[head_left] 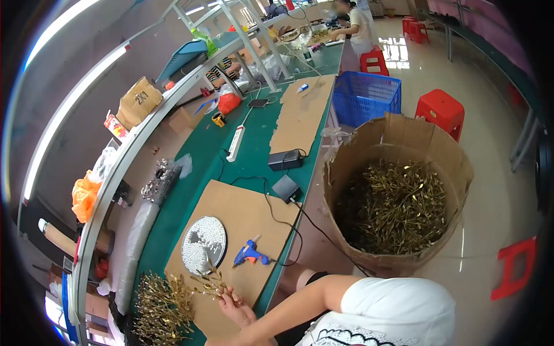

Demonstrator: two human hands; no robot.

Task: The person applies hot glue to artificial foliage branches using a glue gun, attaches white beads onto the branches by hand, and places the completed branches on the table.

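Observation:
My left hand (238,311) is closed round the stems of a golden-brown artificial sprig (212,284), which has small pale tips. Its wrist is hidden behind my right forearm (288,308), which crosses in front and runs to the bottom edge. My right hand lies beyond that edge. Beside the sprig, a pile of similar sprigs (161,305) lies at the table's near left. Above it is a round dish of small white beads (194,259), with a bare patch in the middle. A blue glue gun (251,254) lies on the cardboard sheet (231,199), right of the dish.
A large cardboard drum (343,153) holding many sprigs stands right of the green table (199,155). Cables cross the table from a black adapter (285,160) and a power strip (235,144). Beyond are a blue crate (367,95), a red stool (441,109) and a seated person (360,29).

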